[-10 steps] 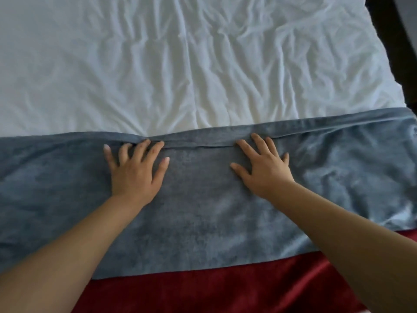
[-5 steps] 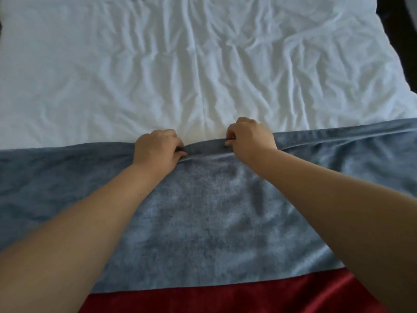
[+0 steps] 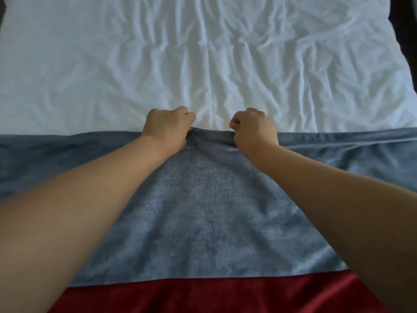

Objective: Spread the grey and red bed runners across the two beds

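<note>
The grey runner (image 3: 207, 213) lay across the white bed sheet (image 3: 203, 64) with the red runner (image 3: 203, 294) nearer me, and the left hand (image 3: 168, 127) and right hand (image 3: 253, 128) each had a grip pinching its far edge, probably to tug it straight; no labels anywhere.

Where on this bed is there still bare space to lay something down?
The white sheet beyond the grey runner is bare from edge to edge. The near side is covered: grey runner, then red runner, with the left hand and right hand gripping the grey edge.
</note>
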